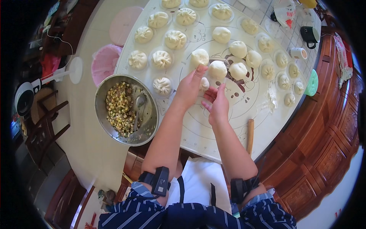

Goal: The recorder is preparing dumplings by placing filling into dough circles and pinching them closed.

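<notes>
My left hand (pixel 189 87) is over the middle of a printed dough mat (pixel 200 120), thumb up at the lower edge of a smooth dough ball (pixel 199 56). Its other fingers are hidden. Against its palm side shows a small piece of dough (pixel 204 84); whether the hand grips it or it lies on the mat, I cannot tell. My right hand (pixel 219 107) is just to the right, fingers apart and pointing at that piece. Close above it sits another dough ball (pixel 217 70), with several more, such as one ball (pixel 238 71), grouped to the right.
Pleated buns (pixel 162 59) on round liners line the mat's left, far and right sides. A steel bowl (pixel 155 123) of chopped filling with a spoon (pixel 137 114) is at left. A rolling pin (pixel 250 134) lies near the front edge. At far right stand a dark mug (pixel 307 35) and white tub (pixel 297 53).
</notes>
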`<state>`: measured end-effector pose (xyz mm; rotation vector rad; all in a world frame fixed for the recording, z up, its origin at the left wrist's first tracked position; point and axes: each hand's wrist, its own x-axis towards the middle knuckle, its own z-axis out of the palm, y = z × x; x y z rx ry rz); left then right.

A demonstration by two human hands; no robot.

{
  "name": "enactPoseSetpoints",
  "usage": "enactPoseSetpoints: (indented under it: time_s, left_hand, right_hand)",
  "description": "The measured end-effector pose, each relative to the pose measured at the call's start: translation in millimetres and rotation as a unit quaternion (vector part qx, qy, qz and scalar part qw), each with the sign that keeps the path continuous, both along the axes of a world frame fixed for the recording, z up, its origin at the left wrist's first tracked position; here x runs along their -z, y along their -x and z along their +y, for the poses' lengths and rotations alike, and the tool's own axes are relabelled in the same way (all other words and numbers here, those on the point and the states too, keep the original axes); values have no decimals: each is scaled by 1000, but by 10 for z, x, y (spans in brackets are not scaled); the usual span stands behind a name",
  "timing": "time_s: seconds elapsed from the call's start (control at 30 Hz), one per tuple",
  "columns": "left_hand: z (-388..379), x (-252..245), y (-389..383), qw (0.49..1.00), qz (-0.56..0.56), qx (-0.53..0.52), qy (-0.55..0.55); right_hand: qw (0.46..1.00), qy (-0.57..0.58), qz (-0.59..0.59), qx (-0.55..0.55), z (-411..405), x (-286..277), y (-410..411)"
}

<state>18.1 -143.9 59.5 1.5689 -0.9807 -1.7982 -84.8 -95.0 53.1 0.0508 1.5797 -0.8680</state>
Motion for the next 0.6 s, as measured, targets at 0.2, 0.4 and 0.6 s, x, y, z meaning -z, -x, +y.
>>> enactPoseSetpoints:
  time_s: [0.2,0.4,0.6]
  left_hand:
    - [-81,-86,-70,999,-49,3,-18]
    - [-450,-48,-112,922,-318,110,193]
    - [-661,122,13,767,-455,270,363]
  right_hand:
    - [1000,-1,12,-4,49,82,60]
    - [998,31,49,-29,201,-52,277]
    - [998,45,5,-42,434,-127,492]
